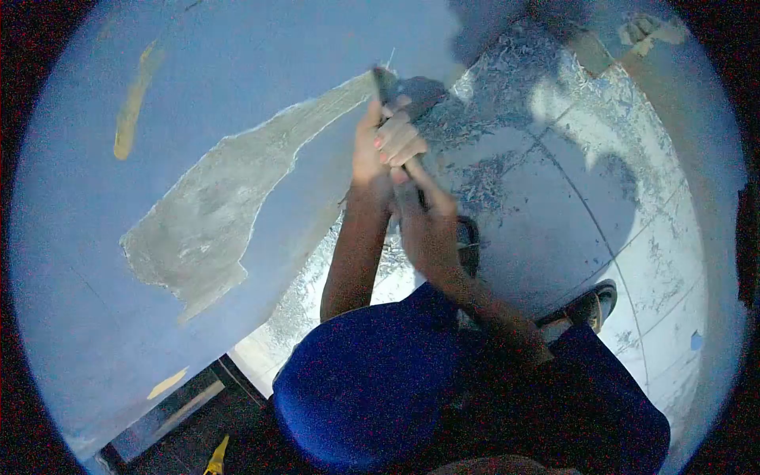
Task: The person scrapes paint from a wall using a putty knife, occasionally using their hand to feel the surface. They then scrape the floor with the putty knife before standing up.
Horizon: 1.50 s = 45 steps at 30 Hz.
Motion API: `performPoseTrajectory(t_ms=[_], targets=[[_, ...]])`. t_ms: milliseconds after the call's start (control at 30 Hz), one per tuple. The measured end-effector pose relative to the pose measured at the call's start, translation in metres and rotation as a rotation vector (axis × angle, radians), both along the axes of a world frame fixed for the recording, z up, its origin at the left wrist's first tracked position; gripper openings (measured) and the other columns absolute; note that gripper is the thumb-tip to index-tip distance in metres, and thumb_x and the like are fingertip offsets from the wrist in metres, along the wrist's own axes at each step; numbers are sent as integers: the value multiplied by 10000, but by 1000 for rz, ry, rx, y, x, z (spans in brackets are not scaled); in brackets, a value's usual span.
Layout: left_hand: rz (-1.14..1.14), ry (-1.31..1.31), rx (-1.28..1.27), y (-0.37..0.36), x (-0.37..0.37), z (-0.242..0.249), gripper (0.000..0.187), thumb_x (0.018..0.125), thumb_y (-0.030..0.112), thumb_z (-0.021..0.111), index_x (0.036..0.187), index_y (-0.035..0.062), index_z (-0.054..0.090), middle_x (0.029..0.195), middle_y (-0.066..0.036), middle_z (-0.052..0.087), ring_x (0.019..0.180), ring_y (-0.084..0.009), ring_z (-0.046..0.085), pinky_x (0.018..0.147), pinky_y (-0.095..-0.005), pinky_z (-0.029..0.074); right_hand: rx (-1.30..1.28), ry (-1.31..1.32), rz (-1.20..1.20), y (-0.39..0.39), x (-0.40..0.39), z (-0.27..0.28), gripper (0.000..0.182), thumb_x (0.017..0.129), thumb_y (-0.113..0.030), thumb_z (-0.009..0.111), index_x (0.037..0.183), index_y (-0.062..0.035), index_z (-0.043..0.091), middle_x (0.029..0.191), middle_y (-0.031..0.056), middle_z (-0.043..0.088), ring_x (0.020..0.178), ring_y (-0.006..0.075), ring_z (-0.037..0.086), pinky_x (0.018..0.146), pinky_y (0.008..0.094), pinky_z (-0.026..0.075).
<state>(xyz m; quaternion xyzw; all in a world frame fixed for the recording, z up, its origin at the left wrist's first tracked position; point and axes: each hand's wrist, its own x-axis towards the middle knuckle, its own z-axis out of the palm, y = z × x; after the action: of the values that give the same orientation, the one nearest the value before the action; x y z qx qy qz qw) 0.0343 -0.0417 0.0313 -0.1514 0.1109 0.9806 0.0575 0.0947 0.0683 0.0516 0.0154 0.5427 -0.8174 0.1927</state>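
Observation:
Both my hands are closed around a scraper [382, 82], its dark flat blade at the edge of the bare patch on the blue wall [237, 71]. My left hand [370, 150] grips close behind the blade. Lower down, my right hand [427, 218] wraps around the handle, with its fingers overlapping the left hand in this view. Some blur softens the hands, and most of the handle is hidden by the fingers. The bare grey patch [206, 206] runs from the blade down to the lower left, with ragged paint edges.
Paint flakes [483, 150] are scattered over the tiled floor [554, 229] beside the wall. My blue-clad knees [368, 380] and a sandalled foot [590, 309] are below. A dark framed opening [190, 427] and a yellow object [217, 457] appear at the lower left.

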Motion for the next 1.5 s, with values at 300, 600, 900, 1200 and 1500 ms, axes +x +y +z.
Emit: performPoseTrajectory(t_ms=[300,600,900,1200,1500], targets=[[-17,-21,-135,-7,-6,-14,492,957,425,223,895,39,521,410,38,351,302,-94,340,286,-222,261,-1,29,-55,-1,-6,-4,285,916,-198,497,1107,7,554,650,-28,474,563,36,395,486,204,337],[-34,-56,-305,11,-5,2,522,919,507,295,974,36,515,529,3,450,380,-105,376,387,-244,330,100,207,-90,-3,-7,-33,307,925,-236,469,1118,-7,538,643,-9,495,557,49,412,494,220,356],[53,-291,-1249,17,19,11,420,917,394,433,1000,-10,511,744,-90,613,596,-154,565,544,-259,451,-105,-246,276,-7,9,-84,263,902,-275,521,906,-14,551,594,14,495,421,75,410,383,235,336],[-33,-299,-1390,19,5,0,475,904,440,427,1026,3,567,785,-77,648,660,-160,583,648,-281,447,75,-235,149,2,-13,-113,388,857,-339,574,599,-50,546,479,-11,467,394,62,384,379,250,277],[-7,-319,-1326,23,3,-13,468,890,448,458,1022,18,588,785,-100,650,616,-135,564,603,-259,445,215,-137,67,-5,-2,-106,364,886,-264,550,599,-42,533,487,-23,441,423,53,361,395,245,265]])
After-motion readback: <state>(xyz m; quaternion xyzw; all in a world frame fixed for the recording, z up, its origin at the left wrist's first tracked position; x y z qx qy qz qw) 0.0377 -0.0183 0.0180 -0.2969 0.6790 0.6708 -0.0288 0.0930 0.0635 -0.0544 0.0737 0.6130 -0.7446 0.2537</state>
